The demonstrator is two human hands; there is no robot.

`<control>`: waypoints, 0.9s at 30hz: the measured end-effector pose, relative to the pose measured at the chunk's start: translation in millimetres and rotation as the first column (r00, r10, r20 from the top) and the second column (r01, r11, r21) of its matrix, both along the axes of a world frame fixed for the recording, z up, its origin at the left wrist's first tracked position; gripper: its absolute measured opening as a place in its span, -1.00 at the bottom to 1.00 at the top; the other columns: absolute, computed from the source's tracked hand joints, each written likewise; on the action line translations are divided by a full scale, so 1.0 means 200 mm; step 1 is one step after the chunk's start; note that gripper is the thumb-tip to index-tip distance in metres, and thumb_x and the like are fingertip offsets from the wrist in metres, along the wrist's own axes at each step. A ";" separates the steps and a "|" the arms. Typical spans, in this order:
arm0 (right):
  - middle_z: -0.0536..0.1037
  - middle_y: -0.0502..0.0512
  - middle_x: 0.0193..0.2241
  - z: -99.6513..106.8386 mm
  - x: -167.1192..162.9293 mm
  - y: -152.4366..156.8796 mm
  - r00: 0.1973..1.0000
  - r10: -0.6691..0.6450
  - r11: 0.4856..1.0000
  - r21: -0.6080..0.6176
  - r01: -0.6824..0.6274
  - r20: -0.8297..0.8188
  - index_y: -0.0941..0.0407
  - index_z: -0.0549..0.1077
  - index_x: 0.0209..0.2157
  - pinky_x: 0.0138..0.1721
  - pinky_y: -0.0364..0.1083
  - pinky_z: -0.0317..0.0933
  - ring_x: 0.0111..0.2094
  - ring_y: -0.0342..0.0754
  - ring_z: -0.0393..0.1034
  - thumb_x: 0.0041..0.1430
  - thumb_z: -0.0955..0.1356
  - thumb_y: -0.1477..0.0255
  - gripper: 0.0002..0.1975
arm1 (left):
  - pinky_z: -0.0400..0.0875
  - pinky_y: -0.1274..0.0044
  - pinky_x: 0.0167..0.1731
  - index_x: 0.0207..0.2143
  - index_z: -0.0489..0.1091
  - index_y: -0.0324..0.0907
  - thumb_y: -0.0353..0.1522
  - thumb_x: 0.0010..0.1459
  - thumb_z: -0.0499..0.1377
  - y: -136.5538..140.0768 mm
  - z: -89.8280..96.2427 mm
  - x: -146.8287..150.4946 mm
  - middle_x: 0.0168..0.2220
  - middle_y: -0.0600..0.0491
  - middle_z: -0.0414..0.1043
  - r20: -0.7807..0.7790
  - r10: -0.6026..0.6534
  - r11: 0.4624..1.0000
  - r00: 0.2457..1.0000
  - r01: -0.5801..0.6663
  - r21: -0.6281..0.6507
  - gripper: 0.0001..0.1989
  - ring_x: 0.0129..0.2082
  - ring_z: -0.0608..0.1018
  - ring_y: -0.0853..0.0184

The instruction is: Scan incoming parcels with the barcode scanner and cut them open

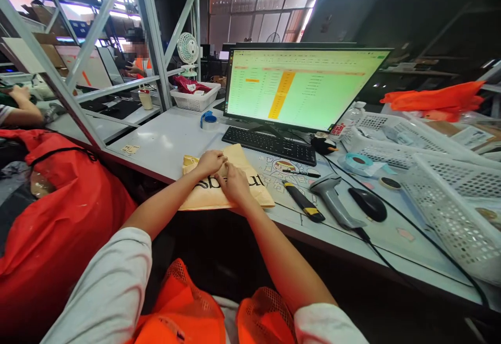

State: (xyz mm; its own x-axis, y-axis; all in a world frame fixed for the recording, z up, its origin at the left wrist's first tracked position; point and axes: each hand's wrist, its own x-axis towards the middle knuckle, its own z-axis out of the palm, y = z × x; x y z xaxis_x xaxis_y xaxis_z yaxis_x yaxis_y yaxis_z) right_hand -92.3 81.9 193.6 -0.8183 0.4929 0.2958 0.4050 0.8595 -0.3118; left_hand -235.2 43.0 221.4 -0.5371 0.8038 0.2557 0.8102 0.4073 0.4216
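A tan paper mailer (252, 190) with large black print lies at the table's front edge, its left end crumpled and folded. Both my hands rest on its middle, close together. My left hand (211, 163) is closed, with its fingertips pinching at the mailer's upper side. Just below and to the right, my right hand (236, 185) has its fingers bent and pressed together on the paper. The exact spot where the fingertips grip is partly hidden. Right of the mailer lie a black and yellow utility knife (303, 201) and a black marker pen (301, 173).
Behind the mailer are a keyboard (270, 144) and a lit monitor (301, 88). A grey barcode scanner (336, 202) and mouse (368, 204) lie rightward, beside white baskets (450, 213). Blue tape (209, 119) sits farther back; a red sack (78, 198) stands left. Other people work beyond.
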 end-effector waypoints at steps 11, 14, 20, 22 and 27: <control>0.65 0.24 -0.23 0.05 0.16 0.00 0.997 0.045 0.999 0.024 -0.046 0.058 0.13 0.48 -0.02 -0.30 -0.08 0.03 -0.24 0.06 0.49 0.50 0.19 0.24 -0.67 | 0.38 0.45 -0.10 -0.12 0.54 -0.19 -0.26 0.45 0.02 -0.01 0.02 0.03 -0.11 -0.12 0.59 -0.076 0.111 0.974 0.991 -0.093 0.209 -0.68 -0.06 0.59 0.14; 0.64 0.22 -0.28 0.07 0.24 -0.08 0.996 0.028 0.995 0.089 -0.036 0.085 0.12 0.50 -0.15 -0.34 -0.07 -0.03 -0.29 0.03 0.46 0.48 0.20 0.28 -0.69 | 0.38 0.44 -0.09 -0.08 0.50 -0.16 -0.26 0.48 0.00 0.00 0.04 0.00 -0.07 -0.14 0.57 -0.231 0.114 0.985 0.966 -0.079 0.154 -0.70 -0.05 0.60 0.12; 0.59 0.16 -0.40 0.14 0.43 -0.15 0.989 0.122 0.986 0.102 -0.130 0.086 0.09 0.49 -0.29 -0.35 -0.08 -0.04 -0.35 0.00 0.42 0.47 0.19 0.29 -0.67 | 0.38 0.39 -0.05 0.06 0.42 -0.17 -0.24 0.51 -0.06 0.08 0.15 -0.12 0.04 -0.20 0.49 -0.301 0.118 0.991 0.946 -0.094 0.091 -0.66 -0.02 0.59 0.08; 0.58 0.14 -0.41 0.13 0.52 -0.17 0.985 0.149 0.986 0.061 -0.154 0.082 0.08 0.49 -0.29 -0.36 -0.08 -0.03 -0.37 -0.01 0.41 0.47 0.19 0.29 -0.67 | 0.38 0.34 -0.03 0.11 0.40 -0.16 -0.21 0.52 -0.08 0.08 0.18 -0.19 0.05 -0.22 0.48 -0.338 0.117 0.993 0.934 -0.101 0.065 -0.63 -0.02 0.59 0.03; 0.57 0.11 -0.41 0.04 0.73 -0.23 0.971 0.239 0.970 -0.042 -0.239 0.013 0.06 0.48 -0.26 -0.35 -0.09 0.03 -0.39 0.00 0.42 0.48 0.18 0.31 -0.69 | 0.37 0.30 -0.08 0.13 0.39 -0.18 -0.19 0.52 -0.10 0.02 0.16 -0.39 -0.01 -0.30 0.48 -0.384 0.164 0.986 0.909 -0.167 0.028 -0.60 -0.04 0.59 -0.05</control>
State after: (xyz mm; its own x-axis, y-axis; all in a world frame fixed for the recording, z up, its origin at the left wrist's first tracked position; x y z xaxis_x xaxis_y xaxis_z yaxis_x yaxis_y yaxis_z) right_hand 53.5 35.2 200.7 -0.9187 0.2934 0.2645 0.1950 0.9191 -0.3423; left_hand -312.9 47.4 253.8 -0.5243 0.7138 0.4642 0.8296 0.5511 0.0897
